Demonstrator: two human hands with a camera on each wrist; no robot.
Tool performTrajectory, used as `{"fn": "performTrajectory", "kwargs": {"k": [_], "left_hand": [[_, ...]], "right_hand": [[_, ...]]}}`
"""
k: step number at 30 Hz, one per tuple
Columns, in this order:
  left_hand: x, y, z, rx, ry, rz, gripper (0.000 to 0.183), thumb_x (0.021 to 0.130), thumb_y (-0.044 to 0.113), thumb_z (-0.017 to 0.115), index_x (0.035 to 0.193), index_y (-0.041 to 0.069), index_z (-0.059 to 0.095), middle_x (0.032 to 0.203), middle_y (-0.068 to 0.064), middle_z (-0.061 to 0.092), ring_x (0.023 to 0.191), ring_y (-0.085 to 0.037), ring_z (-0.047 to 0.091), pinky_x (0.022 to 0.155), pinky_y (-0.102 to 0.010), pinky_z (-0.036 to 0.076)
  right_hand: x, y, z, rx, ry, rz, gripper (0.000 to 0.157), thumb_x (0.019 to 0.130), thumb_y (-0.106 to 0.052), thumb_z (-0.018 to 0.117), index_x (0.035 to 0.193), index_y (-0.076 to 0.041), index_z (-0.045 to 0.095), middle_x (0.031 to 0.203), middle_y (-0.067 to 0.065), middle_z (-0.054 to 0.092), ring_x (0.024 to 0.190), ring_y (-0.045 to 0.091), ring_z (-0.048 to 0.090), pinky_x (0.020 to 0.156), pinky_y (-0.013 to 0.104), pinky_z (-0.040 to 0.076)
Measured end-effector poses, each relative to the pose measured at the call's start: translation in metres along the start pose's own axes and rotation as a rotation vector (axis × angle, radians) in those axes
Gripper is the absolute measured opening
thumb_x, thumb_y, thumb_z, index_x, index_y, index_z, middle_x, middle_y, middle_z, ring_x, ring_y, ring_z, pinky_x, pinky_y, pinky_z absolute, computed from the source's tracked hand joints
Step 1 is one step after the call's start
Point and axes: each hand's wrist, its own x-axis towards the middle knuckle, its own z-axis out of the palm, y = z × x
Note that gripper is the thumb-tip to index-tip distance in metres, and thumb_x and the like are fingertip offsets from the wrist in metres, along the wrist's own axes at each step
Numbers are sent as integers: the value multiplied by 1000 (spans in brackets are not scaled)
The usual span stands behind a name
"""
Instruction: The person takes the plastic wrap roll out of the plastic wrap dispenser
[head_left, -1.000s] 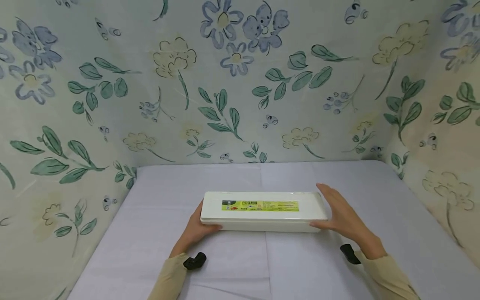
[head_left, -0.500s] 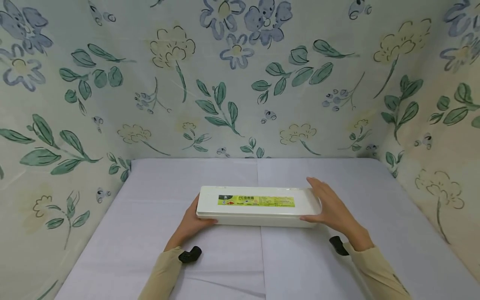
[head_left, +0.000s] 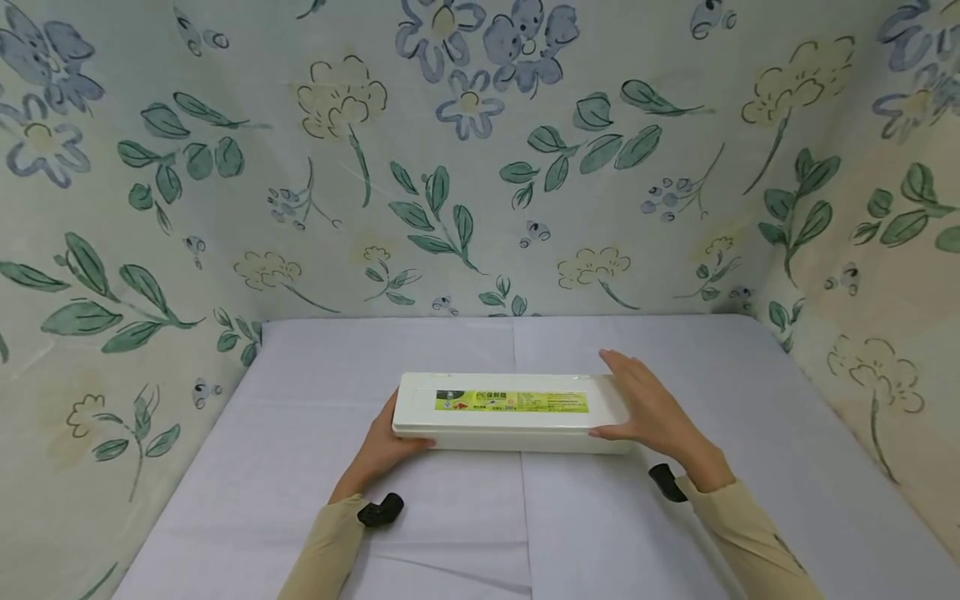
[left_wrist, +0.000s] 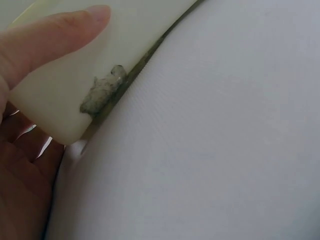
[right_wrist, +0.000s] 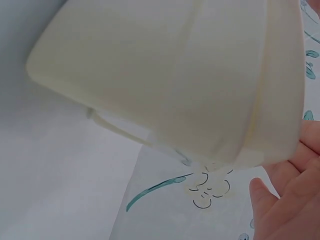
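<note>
A long white cling film box (head_left: 510, 440) lies on the white cloth, with a yellow-green label (head_left: 512, 402) on its top. My left hand (head_left: 382, 442) grips its left end, thumb (left_wrist: 75, 30) across the front side and the other fingers behind the end. A crumpled greyish patch (left_wrist: 102, 94) shows low on that side in the left wrist view. Around the right end spreads my right hand (head_left: 656, 408), its thumb at the front edge and its straight fingers reaching past the back edge. In the right wrist view the thumb (right_wrist: 261, 192) looks apart from the box.
The table (head_left: 337, 358) is covered with a white cloth that has fold lines. Floral fabric (head_left: 465, 208) hangs behind it and along both sides. Black straps or mounts (head_left: 381, 510) sit at both wrists, below beige sleeves (head_left: 322, 546).
My right hand has moved left along the box's right end, its fingers further over the back. My left hand keeps its grip. The whole head view has shifted slightly.
</note>
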Motion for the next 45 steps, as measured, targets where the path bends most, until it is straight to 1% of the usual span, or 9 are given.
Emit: {"fn": "performTrajectory", "kwargs": {"k": [4,9,14,19,27,30,36,42,45], "left_hand": [[-1,-2,1,-5,6,0,111,62,15,87,150,20,19,151,-9,36,139,-30,31,114,-53,22],[-2,-2,1,6,-12,9,111,63,18,86,151,22,18,151,-8,36,139,-30,32,113,-53,23],[-2,-2,-1,13,-4,9,111,63,20,87,150,26,19,150,-5,37,139,-28,32,113,-54,23],[1,-4,-2,30,-29,30,109,66,24,85,151,22,17,151,-8,35,140,-31,30,113,-56,23],[0,-5,-9,34,-10,15,111,66,22,85,151,21,15,153,-10,32,141,-33,28,112,-57,23],[-1,-6,-7,41,-19,19,111,66,24,85,152,21,14,153,-11,31,140,-33,29,111,-57,25],[-6,-8,-11,51,-29,20,112,66,23,85,152,19,14,152,-13,32,139,-34,31,111,-57,25],[-4,-6,-11,38,-25,24,110,66,24,85,151,22,15,152,-10,34,140,-32,30,112,-56,23],[-2,2,-7,25,-34,27,109,67,21,85,151,19,16,151,-11,34,140,-33,31,112,-56,24]], "right_hand": [[2,-3,1,6,-6,-7,115,55,-42,87,144,3,31,144,23,40,131,37,37,107,53,29],[3,-8,3,0,-18,-8,115,54,-44,87,144,2,31,144,23,40,131,36,37,108,53,29],[8,-14,6,5,-50,-3,115,56,-46,86,144,2,30,146,22,38,133,36,36,111,51,26],[11,-17,7,6,-64,9,116,56,-47,86,144,3,30,146,22,38,134,37,35,111,52,26],[16,-27,14,11,-86,9,115,57,-48,85,145,0,28,149,18,36,137,35,33,113,50,26],[15,-29,14,3,-86,1,115,57,-47,85,145,1,29,148,17,37,137,34,34,114,48,25],[16,-35,23,-3,-78,-17,114,58,-50,84,144,0,30,148,17,39,137,32,35,115,46,25],[24,-37,21,-44,-102,-28,115,58,-54,82,144,1,30,147,18,39,137,31,36,115,45,25],[25,-36,18,-52,-113,-19,116,58,-55,82,145,0,29,148,18,38,136,32,36,115,46,25]]}}
